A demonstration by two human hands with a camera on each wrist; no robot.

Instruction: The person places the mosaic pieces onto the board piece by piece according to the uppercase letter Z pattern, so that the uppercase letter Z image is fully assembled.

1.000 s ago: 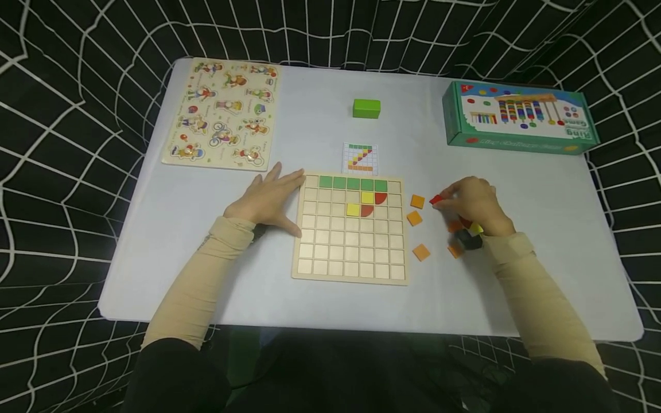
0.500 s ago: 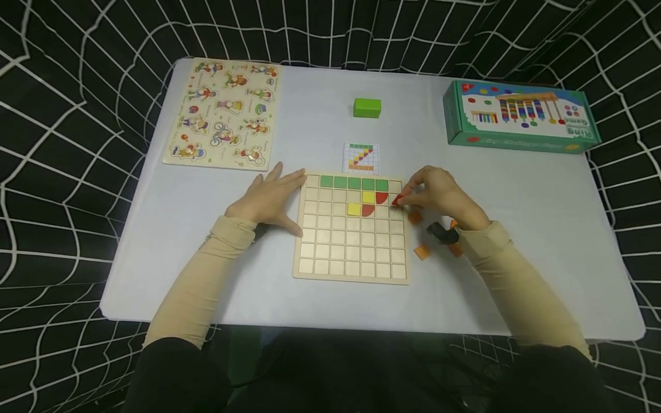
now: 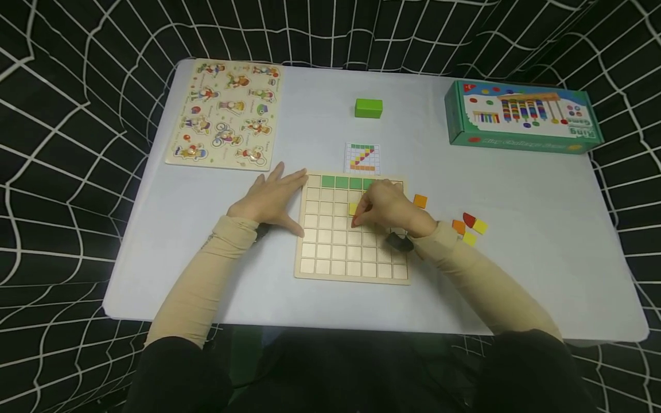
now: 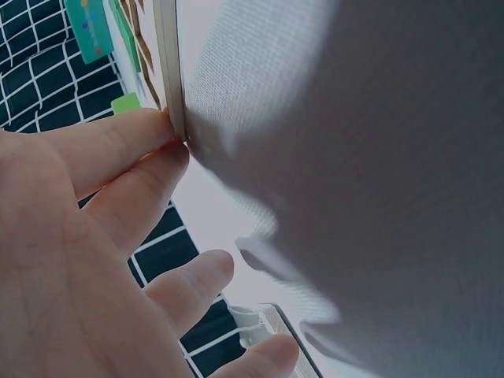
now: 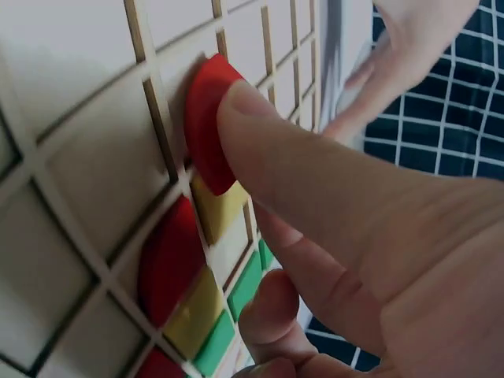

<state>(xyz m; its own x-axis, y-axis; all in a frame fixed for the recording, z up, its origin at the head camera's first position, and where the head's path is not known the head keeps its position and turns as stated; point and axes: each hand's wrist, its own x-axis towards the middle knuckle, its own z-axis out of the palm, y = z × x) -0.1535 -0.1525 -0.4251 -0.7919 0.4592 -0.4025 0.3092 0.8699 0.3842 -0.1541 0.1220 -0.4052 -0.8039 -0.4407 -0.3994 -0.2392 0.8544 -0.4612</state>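
Observation:
A wooden grid board point(image 3: 325, 252) lies in front of me. My right hand point(image 3: 388, 205) is over its middle, pinching a red quarter-circle tile point(image 5: 206, 126) between thumb and fingers. The right wrist view shows that tile tilted on edge at a square beside a yellow tile point(image 5: 220, 209). Another red tile point(image 5: 172, 264) lies flat in a neighbouring square. Green square tiles point(image 3: 342, 182) line the top row, partly covered by my right hand in the head view. My left hand point(image 3: 271, 198) is spread, with fingertips touching the board's left edge.
Loose tiles lie right of the board: an orange square point(image 3: 420, 201) and a small cluster with a red quarter-circle point(image 3: 469, 220). Behind the board are a pattern card point(image 3: 362, 159) and a green block point(image 3: 368, 108). A picture puzzle point(image 3: 224, 115) and a toy box point(image 3: 527, 117) occupy the back corners.
My right hand has carried the red quarter-circle tile leftward from the loose tiles, across the board's right edge, to its middle. My left hand has stayed at the left edge.

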